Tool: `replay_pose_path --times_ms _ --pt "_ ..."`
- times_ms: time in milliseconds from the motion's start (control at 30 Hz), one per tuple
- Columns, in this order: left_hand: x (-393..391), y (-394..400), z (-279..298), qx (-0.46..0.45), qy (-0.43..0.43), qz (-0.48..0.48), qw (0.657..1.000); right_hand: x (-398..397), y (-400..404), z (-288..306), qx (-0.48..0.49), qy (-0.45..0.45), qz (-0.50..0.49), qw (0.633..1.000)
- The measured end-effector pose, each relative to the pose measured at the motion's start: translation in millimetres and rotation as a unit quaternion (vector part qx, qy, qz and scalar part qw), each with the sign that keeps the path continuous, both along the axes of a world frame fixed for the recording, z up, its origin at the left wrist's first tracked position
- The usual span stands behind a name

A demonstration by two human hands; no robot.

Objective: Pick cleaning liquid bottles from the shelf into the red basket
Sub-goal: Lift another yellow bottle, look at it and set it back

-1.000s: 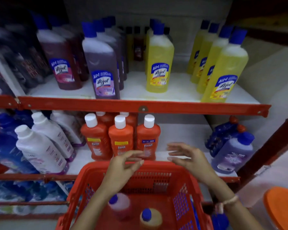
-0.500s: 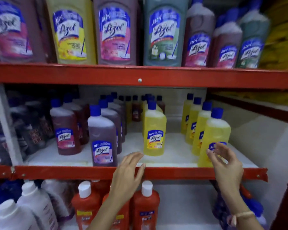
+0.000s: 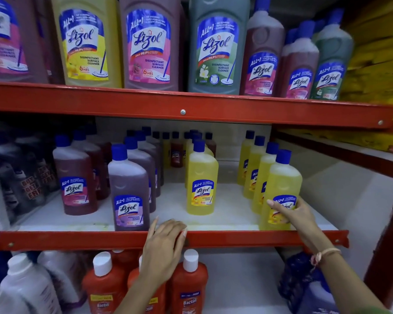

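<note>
Head view is showing my right hand [image 3: 294, 213] wrapping its fingers [image 3: 276, 206] around the label of the front yellow plastic Lizol bottle with a blue cap [image 3: 281, 184], which is standing upright at the right end of the white middle shelf board [image 3: 232, 214]. My left hand [image 3: 166, 248] is resting flat and open, holding nothing, on the red metal shelf rail [image 3: 77, 240], just right of a purple Lizol bottle [image 3: 128, 189]. Below that hand, orange Bactin bottles with white caps [image 3: 188, 282] are standing. The red basket is lying outside this view.
</note>
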State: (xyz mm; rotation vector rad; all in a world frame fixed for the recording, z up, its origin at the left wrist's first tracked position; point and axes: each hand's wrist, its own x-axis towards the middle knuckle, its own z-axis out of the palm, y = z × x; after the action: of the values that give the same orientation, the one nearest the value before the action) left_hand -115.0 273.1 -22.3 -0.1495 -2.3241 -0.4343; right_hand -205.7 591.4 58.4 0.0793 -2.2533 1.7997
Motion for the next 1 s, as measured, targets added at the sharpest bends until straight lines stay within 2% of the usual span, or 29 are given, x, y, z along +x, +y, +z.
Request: replay_pose_path --times_ms 167,267,367,500,600,700,767,833,933,1000 --pt "-0.6 -3.6 1.0 0.010 0.001 -0.018 1.000 1.5 -31.7 -0.5 -0.051 0.078 -0.077 0.993" --pt "-0.5 -7.6 2.0 0.004 -0.010 -0.031 0.999 4.9 -52.5 3.9 0.049 0.142 -0.166 0.975" --pt "-0.2 -8.6 1.7 0.002 -0.016 -0.034 0.999 18.8 -73.5 9.6 0.163 0.227 -0.289 0.916" --pt "0.2 -8.7 2.4 -0.003 -0.017 -0.033 0.999 42.1 -91.3 12.0 0.207 0.250 -0.377 0.868" --pt "1.8 -8.6 2.8 -0.002 -0.029 -0.034 0.999 54.0 -98.4 11.3 0.199 0.256 -0.390 0.862" --pt "2.7 -8.8 3.4 -0.002 -0.036 -0.037 0.999 60.1 -99.2 13.6 0.140 0.260 -0.342 0.892" --pt "2.3 -9.1 4.1 0.002 -0.037 -0.037 0.999 60.4 -94.7 18.0 0.036 0.264 -0.234 0.935" --pt "2.2 -8.9 4.3 0.002 -0.036 -0.036 0.999 64.6 -88.7 24.4 -0.102 0.235 -0.092 0.962" --pt "2.6 -9.1 3.7 0.001 -0.037 -0.037 0.999 67.7 -84.0 27.7 -0.232 0.159 0.062 0.958" --pt "2.4 -9.7 3.0 0.000 -0.038 -0.038 0.999 64.0 -82.0 25.0 -0.304 0.121 0.143 0.934"
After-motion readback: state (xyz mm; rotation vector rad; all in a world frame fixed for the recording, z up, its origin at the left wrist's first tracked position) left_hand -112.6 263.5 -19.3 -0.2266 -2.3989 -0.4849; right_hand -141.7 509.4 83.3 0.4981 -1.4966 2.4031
